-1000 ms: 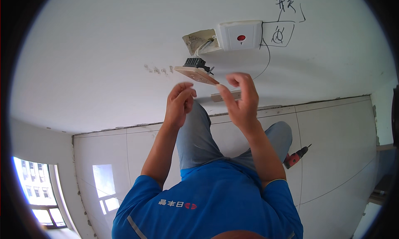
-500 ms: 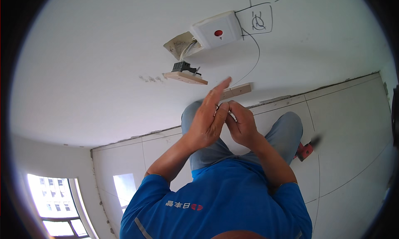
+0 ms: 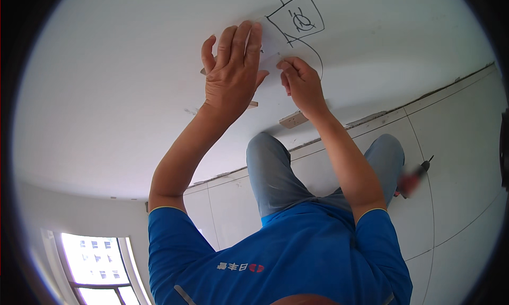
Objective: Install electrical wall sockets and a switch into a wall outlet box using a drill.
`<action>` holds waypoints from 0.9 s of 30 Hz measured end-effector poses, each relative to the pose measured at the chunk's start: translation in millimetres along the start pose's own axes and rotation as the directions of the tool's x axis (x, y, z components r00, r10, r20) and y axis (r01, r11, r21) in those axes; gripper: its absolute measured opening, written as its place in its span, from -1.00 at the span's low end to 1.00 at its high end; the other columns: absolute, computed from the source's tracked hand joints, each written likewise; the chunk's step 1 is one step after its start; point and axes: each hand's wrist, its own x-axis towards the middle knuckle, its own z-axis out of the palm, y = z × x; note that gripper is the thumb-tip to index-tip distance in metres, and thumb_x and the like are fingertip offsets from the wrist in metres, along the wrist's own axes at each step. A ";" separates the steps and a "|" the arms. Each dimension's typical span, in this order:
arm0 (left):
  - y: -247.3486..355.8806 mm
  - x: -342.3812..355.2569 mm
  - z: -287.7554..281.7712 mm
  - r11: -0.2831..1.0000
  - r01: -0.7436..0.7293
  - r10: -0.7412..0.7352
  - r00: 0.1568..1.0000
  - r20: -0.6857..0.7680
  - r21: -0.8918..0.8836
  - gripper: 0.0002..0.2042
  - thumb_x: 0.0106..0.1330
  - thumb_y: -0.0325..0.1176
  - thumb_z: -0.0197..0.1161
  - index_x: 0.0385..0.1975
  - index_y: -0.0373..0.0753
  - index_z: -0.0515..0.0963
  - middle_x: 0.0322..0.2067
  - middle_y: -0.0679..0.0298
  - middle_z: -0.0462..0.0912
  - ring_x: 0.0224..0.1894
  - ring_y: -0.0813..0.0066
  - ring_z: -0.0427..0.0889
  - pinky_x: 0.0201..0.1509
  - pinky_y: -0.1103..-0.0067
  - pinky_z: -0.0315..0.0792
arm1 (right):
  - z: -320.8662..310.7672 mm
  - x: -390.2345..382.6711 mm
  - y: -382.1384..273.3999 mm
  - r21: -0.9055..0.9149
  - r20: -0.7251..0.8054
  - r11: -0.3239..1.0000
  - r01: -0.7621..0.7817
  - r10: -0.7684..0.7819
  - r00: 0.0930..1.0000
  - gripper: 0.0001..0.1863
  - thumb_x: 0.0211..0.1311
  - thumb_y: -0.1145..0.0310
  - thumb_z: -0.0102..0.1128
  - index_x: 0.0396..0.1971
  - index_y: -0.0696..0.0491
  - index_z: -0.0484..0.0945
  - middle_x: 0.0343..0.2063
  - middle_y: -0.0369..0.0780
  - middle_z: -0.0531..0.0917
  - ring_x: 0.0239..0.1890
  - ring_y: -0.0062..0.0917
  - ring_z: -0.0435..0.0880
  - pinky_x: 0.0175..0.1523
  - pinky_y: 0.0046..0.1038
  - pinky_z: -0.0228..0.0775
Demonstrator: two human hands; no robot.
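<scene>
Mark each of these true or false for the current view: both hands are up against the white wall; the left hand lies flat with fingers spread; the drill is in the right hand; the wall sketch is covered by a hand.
1. Both hands are up against the white wall. True.
2. The left hand lies flat with fingers together. True.
3. The right hand grips the drill. False: the drill lies on the tiled floor beside the knee.
4. The pen sketch is hidden by a hand. False: it shows above the right hand.
</scene>
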 end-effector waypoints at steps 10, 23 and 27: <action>2.2 13.7 24.8 0.994 -0.032 0.038 0.998 -0.057 0.105 0.08 -0.16 -0.11 0.67 0.44 -0.32 0.25 0.21 0.15 0.30 0.24 0.19 0.37 0.32 0.27 0.26 | 12.4 11.8 6.1 0.078 -0.036 0.997 -0.012 0.015 0.999 -0.76 0.53 0.34 0.02 -0.27 0.10 0.65 -0.57 -0.31 0.59 -0.53 -0.67 0.48 -0.44 -0.54 0.29; 2.8 15.5 33.1 0.998 -0.018 0.023 0.996 -0.083 0.057 -0.01 -0.10 -0.25 0.63 0.42 -0.37 0.27 0.20 0.16 0.29 0.21 0.16 0.36 0.29 0.30 0.30 | 14.1 16.4 6.2 -0.379 -0.151 0.894 0.240 -0.315 0.937 -0.66 0.47 0.22 0.07 -0.46 0.09 0.62 -0.63 -0.14 0.66 -0.56 -0.15 0.65 -0.35 -0.17 0.47; 2.0 16.8 33.6 0.998 -0.040 0.045 0.990 -0.135 0.046 -0.09 -0.08 -0.33 0.52 0.38 -0.40 0.30 0.17 0.13 0.32 0.18 0.17 0.39 0.25 0.31 0.33 | 16.5 21.0 10.4 -0.300 -0.163 0.920 0.251 -0.309 0.937 -0.63 0.47 0.23 0.09 -0.53 0.10 0.60 -0.70 -0.14 0.60 -0.67 -0.22 0.55 -0.44 -0.23 0.39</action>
